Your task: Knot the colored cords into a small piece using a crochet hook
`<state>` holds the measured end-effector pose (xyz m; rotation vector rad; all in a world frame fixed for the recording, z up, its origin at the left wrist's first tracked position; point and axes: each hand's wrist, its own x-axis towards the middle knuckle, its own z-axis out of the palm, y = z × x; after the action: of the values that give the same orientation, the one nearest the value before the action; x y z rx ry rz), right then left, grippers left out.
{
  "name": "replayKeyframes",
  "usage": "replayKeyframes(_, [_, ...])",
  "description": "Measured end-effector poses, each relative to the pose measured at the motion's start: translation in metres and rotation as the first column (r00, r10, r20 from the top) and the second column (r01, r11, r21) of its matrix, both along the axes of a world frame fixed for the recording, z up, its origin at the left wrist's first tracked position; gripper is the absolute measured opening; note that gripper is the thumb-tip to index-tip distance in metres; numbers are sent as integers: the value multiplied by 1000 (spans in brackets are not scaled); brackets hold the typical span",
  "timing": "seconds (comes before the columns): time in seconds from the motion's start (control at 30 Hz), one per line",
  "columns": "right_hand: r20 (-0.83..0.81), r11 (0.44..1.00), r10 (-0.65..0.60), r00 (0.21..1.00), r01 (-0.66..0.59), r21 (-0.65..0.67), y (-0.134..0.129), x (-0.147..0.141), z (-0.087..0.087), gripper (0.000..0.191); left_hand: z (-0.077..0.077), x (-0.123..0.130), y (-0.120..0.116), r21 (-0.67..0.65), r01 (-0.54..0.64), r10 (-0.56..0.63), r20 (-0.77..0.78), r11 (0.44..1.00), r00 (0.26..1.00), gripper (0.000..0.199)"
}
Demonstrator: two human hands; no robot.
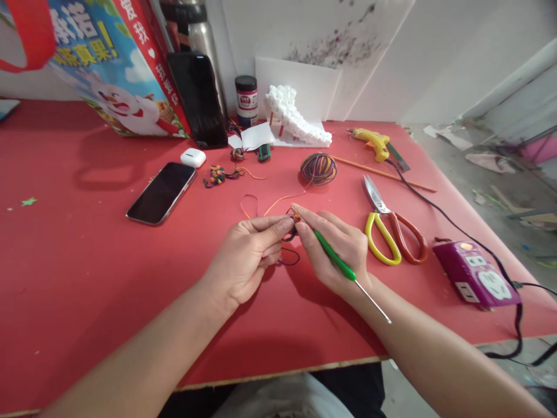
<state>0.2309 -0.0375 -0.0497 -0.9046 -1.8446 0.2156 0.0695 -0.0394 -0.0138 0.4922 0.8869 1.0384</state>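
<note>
My right hand (337,247) is closed around a crochet hook (334,254) with a green handle, its bare metal end sticking out toward my wrist. Between thumb and fingers, my left hand (256,247) pinches a small dark piece of crochet (292,231), mostly hidden by the fingertips. The hook's other tip meets that piece where both hands come together. A multicoloured yarn strand (282,201) runs back from the hands to a wound yarn ball (319,169). Behind my left hand lies a small finished-looking crocheted patch (217,175) in mixed colours.
Scissors (383,223) lie right of my hands, beside a purple power strip (476,276). A yellow glue gun (372,142) and a thin wooden stick (387,174) sit behind. A phone (162,193), earbud case (193,157), upright phone (198,98) and white model (296,116) stand around the red table (108,278).
</note>
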Motion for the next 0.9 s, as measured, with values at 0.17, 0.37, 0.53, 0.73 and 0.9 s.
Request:
replayKeyframes(0.17, [18,1000,-1,1000,1,15,-1,0,2,27,2,2,1,13,-30,31,-77,999,997,13])
replayKeyframes(0.37, [3,1000,18,1000,-18,4,-1,0,1,29,2,3,0,74,-78,91,-188,994,978,13])
replayKeyframes(0.53, [12,1000,25,1000,-25,-15,-1,1,2,30,4,4,0,80,-109,122,-178,991,976,19])
replayKeyframes(0.73, [-21,997,41,999,-43,-61,2,2,4,25,0,2,-1,187,-140,189,-278,972,942,30])
replayKeyframes(0.9, [-45,997,-10,999,7,-72,2,1,2,18,-3,1,-1,261,-115,199,-324,959,925,34])
